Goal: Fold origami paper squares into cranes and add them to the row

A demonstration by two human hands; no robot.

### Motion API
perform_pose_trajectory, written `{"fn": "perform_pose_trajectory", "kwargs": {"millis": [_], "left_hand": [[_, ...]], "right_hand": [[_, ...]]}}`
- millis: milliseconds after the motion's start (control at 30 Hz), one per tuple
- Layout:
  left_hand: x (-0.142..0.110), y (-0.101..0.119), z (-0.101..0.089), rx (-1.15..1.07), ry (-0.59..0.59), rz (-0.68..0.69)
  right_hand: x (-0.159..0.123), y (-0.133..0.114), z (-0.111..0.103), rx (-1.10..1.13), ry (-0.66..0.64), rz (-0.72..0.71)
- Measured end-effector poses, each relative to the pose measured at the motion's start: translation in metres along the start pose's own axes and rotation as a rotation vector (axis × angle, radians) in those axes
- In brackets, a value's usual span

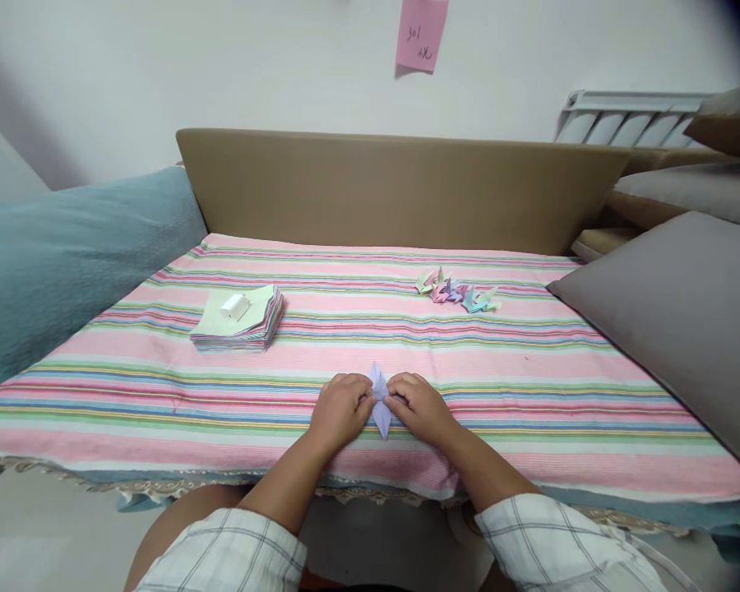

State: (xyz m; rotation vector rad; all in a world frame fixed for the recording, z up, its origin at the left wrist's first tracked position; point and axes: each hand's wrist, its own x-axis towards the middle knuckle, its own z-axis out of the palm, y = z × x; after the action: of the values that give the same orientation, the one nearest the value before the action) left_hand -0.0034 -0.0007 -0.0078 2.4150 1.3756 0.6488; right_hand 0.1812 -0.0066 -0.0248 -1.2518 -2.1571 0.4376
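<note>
A folded piece of lavender origami paper (380, 409), a narrow diamond with pointed ends, lies on the striped cloth between my hands. From the left, my left hand (344, 409) pinches its edge with thumb and fingers. On the opposite edge, my right hand (420, 408) pinches in the same way. One point of the paper sticks out away from me, the other towards me. My fingertips cover the paper's side edges.
To the left, a stack of coloured paper sheets (238, 329) carries a small white block (235, 307). Several folded paper cranes (456, 292) sit at the back right. Grey cushions (672, 304) line the right side, a blue-green armrest (86, 247) the left. Behind stands a brown backrest (395, 193).
</note>
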Motion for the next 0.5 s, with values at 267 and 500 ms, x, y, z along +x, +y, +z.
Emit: {"fn": "perform_pose_trajectory", "kwargs": {"millis": [267, 500], "left_hand": [[0.0021, 0.0017, -0.0003, 0.018, -0.022, -0.040], [0.0030, 0.0004, 0.0013, -0.036, 0.010, -0.055]], "right_hand": [[0.0006, -0.0024, -0.0007, 0.001, 0.008, 0.008], [0.0008, -0.0030, -0.0006, 0.015, 0.026, 0.021]]}}
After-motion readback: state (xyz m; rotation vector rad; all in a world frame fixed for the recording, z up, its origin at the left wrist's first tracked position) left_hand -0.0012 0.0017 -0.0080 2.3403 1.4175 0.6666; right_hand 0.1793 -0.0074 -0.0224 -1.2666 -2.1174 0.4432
